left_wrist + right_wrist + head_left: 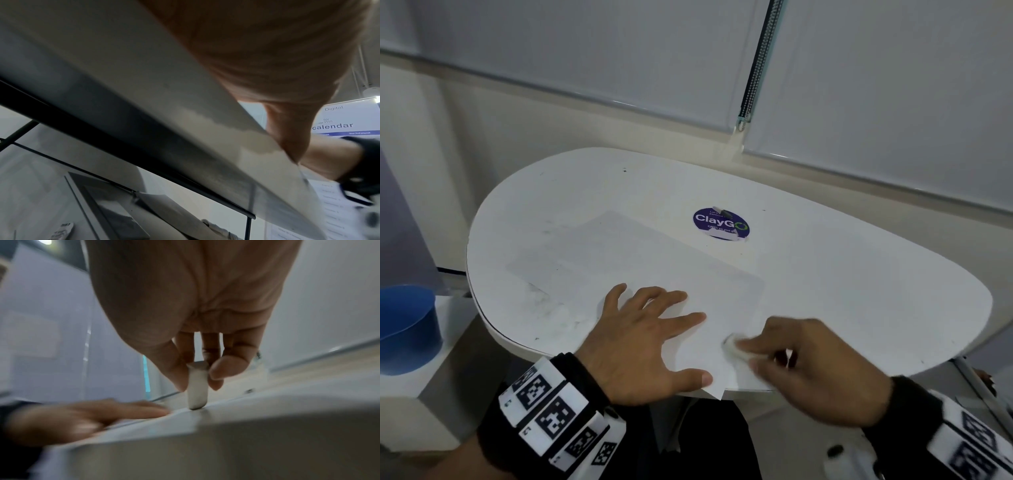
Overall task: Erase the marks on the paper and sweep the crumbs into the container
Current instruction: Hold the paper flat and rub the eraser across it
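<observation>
White eraser (197, 386) pinched in right hand (822, 373) fingers, tip on paper (654, 260); left hand (643, 342) splayed flat at its 9 o'clock.

The paper (654, 274) lies on the table (859, 291); the container (407, 329) stands lower, left.

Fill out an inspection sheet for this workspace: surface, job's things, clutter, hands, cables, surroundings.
Surface: white rounded table, scuffed grey near its left edge.
Job's things: paper lies flat, its near corner overhanging the table edge; white eraser stands with its tip on the paper; blue container sits off the table, to the left.
Clutter: round purple ClayGo sticker on the table; crumbs too small to tell.
Hands: left hand pressed flat on the paper, fingers spread; right hand pinches the eraser.
Cables: nothing seen.
Surroundings: window blinds with a bead chain; calendar poster.
</observation>
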